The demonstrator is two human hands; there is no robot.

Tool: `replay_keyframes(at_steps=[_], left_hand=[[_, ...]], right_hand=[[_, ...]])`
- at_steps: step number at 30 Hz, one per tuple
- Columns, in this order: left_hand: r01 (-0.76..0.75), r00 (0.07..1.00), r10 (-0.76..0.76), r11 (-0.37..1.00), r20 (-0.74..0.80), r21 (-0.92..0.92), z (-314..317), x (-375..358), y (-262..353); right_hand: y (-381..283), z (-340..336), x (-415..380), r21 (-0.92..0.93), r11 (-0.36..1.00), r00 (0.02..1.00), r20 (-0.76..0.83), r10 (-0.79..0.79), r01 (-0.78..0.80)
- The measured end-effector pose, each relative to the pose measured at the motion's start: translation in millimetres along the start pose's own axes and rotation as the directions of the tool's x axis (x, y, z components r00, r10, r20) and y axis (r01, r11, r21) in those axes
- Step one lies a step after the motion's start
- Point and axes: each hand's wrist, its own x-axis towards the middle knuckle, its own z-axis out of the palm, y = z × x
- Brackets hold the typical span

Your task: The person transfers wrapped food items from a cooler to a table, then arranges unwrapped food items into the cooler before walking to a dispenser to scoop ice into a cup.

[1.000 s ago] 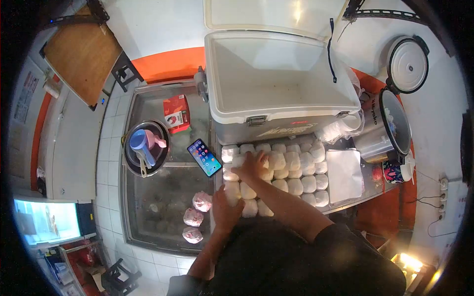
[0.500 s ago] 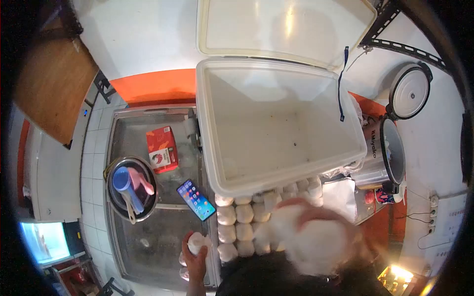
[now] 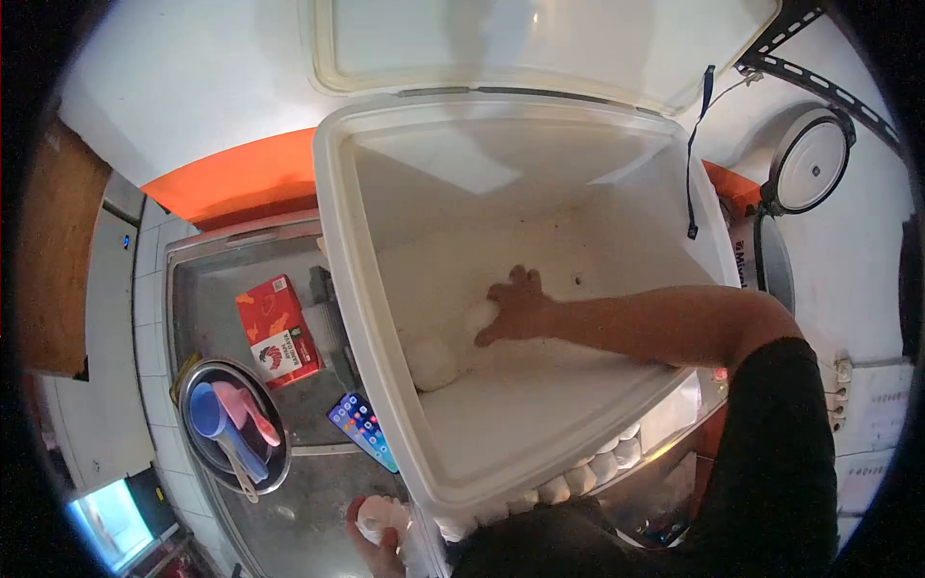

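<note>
My right hand [image 3: 515, 306] reaches down into the big white cooler box [image 3: 385, 385], fingers spread over a white wrapped bundle [image 3: 480, 316] on its floor. A second white bundle [image 3: 431, 363] lies just left of it against the wall. My left hand [image 3: 371, 539] is at the bottom edge of the view and grips another white wrapped bundle [image 3: 379, 516] over the steel counter. A row of the same bundles [image 3: 578, 477] shows under the cooler's front rim.
The cooler lid [image 3: 540, 39] stands open at the back. On the steel counter [image 3: 222, 279] lie a red carton [image 3: 277, 330], a phone [image 3: 362, 431] and a dark bowl with plastic scoops [image 3: 231, 429]. A rice cooker lid [image 3: 807, 162] is at the right.
My view has moved in over the cooler. My right hand carried a bundle from the tray into the cooler and set it on the floor. My left hand still holds its bundle.
</note>
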Motion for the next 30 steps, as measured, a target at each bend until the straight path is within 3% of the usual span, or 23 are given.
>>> replay_keyframes(at_steps=[2, 5, 8, 10, 12, 13, 14, 17, 19, 20, 22, 23, 24, 25, 26, 28, 29, 30], left_hand=[[-0.041, 0.998, 0.047, 0.988, -0.036, 0.148, 0.0, -0.3, -4.6], [0.198, 0.971, -0.22, 0.959, -0.093, -0.203, 6.3, -1.6, 1.6], [0.172, 0.964, -0.22, 0.944, -0.148, -0.28, 3.7, -2.9, -23.7], [0.215, 0.961, -0.253, 0.935, -0.108, -0.282, 8.9, -4.8, -16.9], [0.2, 0.975, -0.218, 0.95, -0.049, -0.241, 9.7, -4.7, -7.8], [0.166, 0.985, -0.17, 0.966, -0.005, -0.199, 6.8, -4.3, -2.7], [0.128, 0.991, -0.123, 0.979, 0.043, -0.156, 3.6, -4.2, 3.0], [-0.038, 0.998, 0.03, 0.985, -0.047, -0.167, -0.9, -3.3, 24.3], [-0.062, 0.989, 0.095, 0.961, 0.113, -0.268, -27.4, 8.5, 41.4], [-0.114, 0.974, 0.162, 0.956, 0.161, -0.269, -29.6, 16.8, 59.4], [-0.355, 0.89, 0.363, 0.932, 0.276, -0.079, -10.0, 33.8, 127.3], [-0.47, 0.824, 0.437, 0.883, 0.361, 0.003, 10.1, 42.7, 162.4], [-0.576, 0.74, 0.476, 0.814, 0.475, 0.081, 39.4, 51.8, 197.2], [-0.671, 0.645, 0.485, 0.73, 0.59, 0.133, 75.1, 61.3, 226.0], [-0.759, 0.541, 0.477, 0.631, 0.693, 0.158, 113.8, 70.1, 249.3], [-0.889, 0.336, 0.376, 0.43, 0.864, 0.159, 199.4, 89.5, 277.5], [-0.932, 0.245, 0.302, 0.334, 0.921, 0.138, 244.8, 100.9, 282.1], [-0.962, 0.175, 0.22, 0.246, 0.96, 0.119, 289.0, 114.5, 276.9]], right_hand=[[-10.8, 17.9, 2.5, 0.054, 0.997, 0.996, 0.073, 0.044, -0.048], [-11.4, 17.9, -7.2, 0.185, 0.972, 0.977, 0.183, 0.108, -0.143], [12.2, 2.1, 1.1, 0.418, 0.882, 0.967, 0.217, 0.134, -0.216], [16.4, -0.5, 5.0, 0.607, 0.718, 0.929, 0.333, 0.159, -0.34], [24.6, 1.8, 17.5, 0.61, 0.699, 0.894, 0.437, 0.096, -0.373], [32.4, 0.4, 24.2, 0.528, 0.787, 0.883, 0.467, 0.044, -0.318], [39.8, 2.1, 28.3, 0.468, 0.842, 0.891, 0.453, 0.03, -0.267], [31.1, -24.7, -1.2, 0.315, 0.938, 0.952, 0.302, 0.048, -0.148], [37.6, -41.5, -13.8, 0.041, 0.98, 0.979, -0.062, -0.193, 0.196], [45.2, -53.9, -26.1, 0.116, 0.943, 0.936, -0.212, -0.282, 0.31], [55.2, -88.1, -75.3, 0.28, 0.829, 0.826, -0.46, -0.328, 0.485], [58.4, -92.0, -114.7, 0.408, 0.658, 0.702, -0.661, -0.265, 0.633], [63.6, -89.6, -155.0, 0.471, 0.444, 0.573, -0.81, -0.125, 0.762], [68.1, -77.7, -198.1, 0.442, 0.362, 0.449, -0.891, 0.068, 0.821], [72.5, -56.7, -235.0, 0.368, 0.297, 0.297, -0.919, 0.258, 0.881], [84.2, 34.0, -261.7, 0.157, 0.035, 0.115, -0.843, 0.526, 0.987], [94.5, 91.5, -251.9, 0.139, -0.004, 0.124, -0.866, 0.484, 0.99], [75.4, 135.5, -245.9, 0.493, 0.086, 0.31, -0.664, 0.681, 0.866]])
